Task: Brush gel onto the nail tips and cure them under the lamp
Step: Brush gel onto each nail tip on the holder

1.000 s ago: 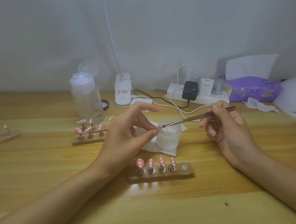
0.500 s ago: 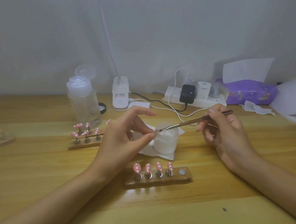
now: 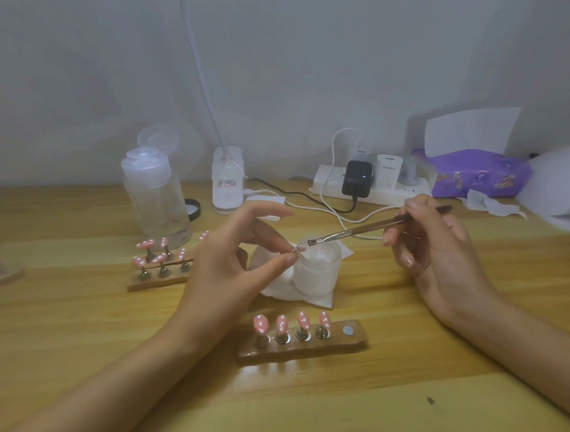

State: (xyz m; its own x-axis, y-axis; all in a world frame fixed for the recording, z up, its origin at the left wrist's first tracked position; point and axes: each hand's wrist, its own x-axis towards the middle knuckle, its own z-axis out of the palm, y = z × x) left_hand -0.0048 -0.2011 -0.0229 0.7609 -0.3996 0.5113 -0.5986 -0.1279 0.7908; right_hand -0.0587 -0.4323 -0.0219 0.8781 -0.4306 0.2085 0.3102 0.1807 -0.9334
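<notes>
The left hand (image 3: 227, 269) is raised over the middle of the table (image 3: 84, 345), thumb and a fingertip pinching a small pale tip (image 3: 298, 248), which is too small to make out in detail; the index finger stretches out straight above it. The right hand (image 3: 435, 243) grips a thin brush (image 3: 361, 230) like a pen, its fingers curled round the handle. The bristle end points left and sits just beside the pinched tip, above the rim of a frosted jar (image 3: 320, 267). The jar stands on a white tissue (image 3: 281, 289). Near the person lies a wooden stand (image 3: 301, 346) bearing four pink tips (image 3: 280, 324) on pegs, with a bare metal disc at its right end. A second stand (image 3: 160, 280) with more pink tips lies to the left, partly behind the left hand. Just beyond it is a clear bottle (image 3: 157, 197) with its flip lid open. A white lamp (image 3: 227, 186) stands at the far edge, its thin neck rising out of view. Right of it is a power strip (image 3: 375, 190) with chargers plugged in, and a purple pack (image 3: 478, 174) lies at the far right.
</notes>
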